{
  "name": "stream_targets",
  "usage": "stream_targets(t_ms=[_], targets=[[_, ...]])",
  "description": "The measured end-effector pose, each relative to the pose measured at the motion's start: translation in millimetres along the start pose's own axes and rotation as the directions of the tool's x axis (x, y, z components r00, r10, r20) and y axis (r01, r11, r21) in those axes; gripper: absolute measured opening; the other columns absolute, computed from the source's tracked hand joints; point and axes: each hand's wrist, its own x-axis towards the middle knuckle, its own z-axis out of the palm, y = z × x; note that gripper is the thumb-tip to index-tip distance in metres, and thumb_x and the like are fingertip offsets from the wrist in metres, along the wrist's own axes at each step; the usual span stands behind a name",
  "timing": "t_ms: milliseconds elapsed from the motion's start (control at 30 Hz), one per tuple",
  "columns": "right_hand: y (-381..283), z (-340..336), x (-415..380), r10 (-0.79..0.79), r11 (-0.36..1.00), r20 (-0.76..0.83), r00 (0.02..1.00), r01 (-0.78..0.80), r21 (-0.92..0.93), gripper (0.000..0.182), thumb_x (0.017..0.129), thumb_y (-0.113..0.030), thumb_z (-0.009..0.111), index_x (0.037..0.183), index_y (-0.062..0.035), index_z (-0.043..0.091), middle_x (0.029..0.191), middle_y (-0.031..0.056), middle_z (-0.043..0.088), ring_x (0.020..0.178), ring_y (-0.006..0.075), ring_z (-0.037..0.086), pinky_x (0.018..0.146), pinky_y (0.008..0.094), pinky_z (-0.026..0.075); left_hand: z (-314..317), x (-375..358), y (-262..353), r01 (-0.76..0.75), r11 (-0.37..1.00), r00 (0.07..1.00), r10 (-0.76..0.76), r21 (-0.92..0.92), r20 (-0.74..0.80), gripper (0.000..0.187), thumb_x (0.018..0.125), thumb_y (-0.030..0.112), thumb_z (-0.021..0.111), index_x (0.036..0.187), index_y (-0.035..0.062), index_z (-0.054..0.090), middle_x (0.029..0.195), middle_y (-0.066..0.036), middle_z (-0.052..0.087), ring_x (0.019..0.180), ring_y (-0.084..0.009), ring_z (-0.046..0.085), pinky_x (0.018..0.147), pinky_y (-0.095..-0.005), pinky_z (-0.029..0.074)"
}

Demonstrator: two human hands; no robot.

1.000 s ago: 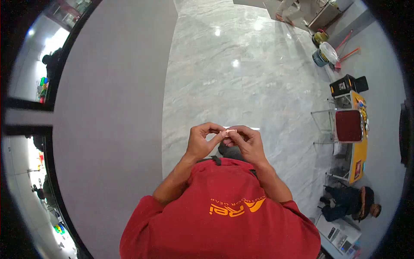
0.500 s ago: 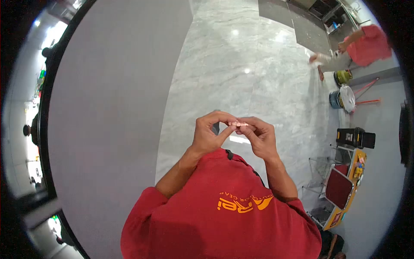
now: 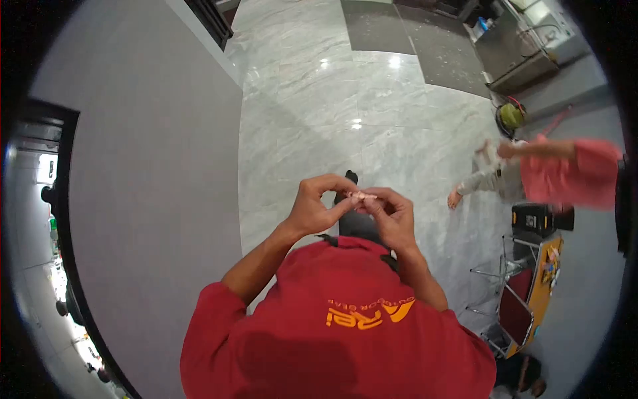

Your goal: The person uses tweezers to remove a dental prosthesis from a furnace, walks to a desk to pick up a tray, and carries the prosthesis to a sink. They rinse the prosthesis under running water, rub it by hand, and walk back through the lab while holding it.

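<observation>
Between my two hands is a small, pale pinkish, bumpy strip [image 3: 362,197], like a short row of beads or lumps; its exact kind is too small to make out. My left hand [image 3: 314,207] pinches its left end between thumb and fingers. At its right end, my right hand [image 3: 397,219] grips it the same way, with the fingertips of both hands nearly meeting. Both hands are held up in front of my red shirt [image 3: 345,332], above the floor, and the fingers cover part of the strip.
A grey wall [image 3: 153,199] stands on my left, over a shiny marble-look floor [image 3: 299,120]. At right, a person in a pink-red shirt [image 3: 565,173] walks near a black box [image 3: 531,218], a folding chair [image 3: 517,302] and a narrow orange table [image 3: 548,292]. A green gas cylinder [image 3: 511,116] stands farther off.
I have moved forward along the wall, and my foot now shows below my hands. The other person has come nearer on the right. Both hands still hold the strip.
</observation>
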Motion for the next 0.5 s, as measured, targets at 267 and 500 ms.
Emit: stream_targets(t_ms=[267,500], targets=[[-85,-91,252,0.063,0.986,0.152,0.986,-0.037,-0.164,0.022,0.097,-0.012,0.064,0.111,0.0046,0.066,0.099,0.0125,0.072,0.087,0.0132,0.068,0.078,0.0269,0.056,-2,242,-32,0.082,0.976,0.961,-0.132,-0.203,-0.243,0.013,0.086,0.003,0.073,0.098,-0.0015,0.071,0.093,-0.009,0.072,0.086,-0.0129,0.068,0.080,-0.0268,0.054],[-116,-146,439,0.043,0.998,0.258,0.965,-0.032,-0.044,0.020,0.097,-0.004,0.060,0.113,0.0064,0.064,0.108,0.0142,0.071,0.101,0.0168,0.067,0.090,0.0282,0.055,-45,433,-74,0.025,0.995,0.975,-0.047,-0.101,-0.217,0.014,0.083,0.001,0.075,0.097,-0.0001,0.073,0.094,-0.010,0.072,0.086,-0.0150,0.068,0.077,-0.0281,0.054]])
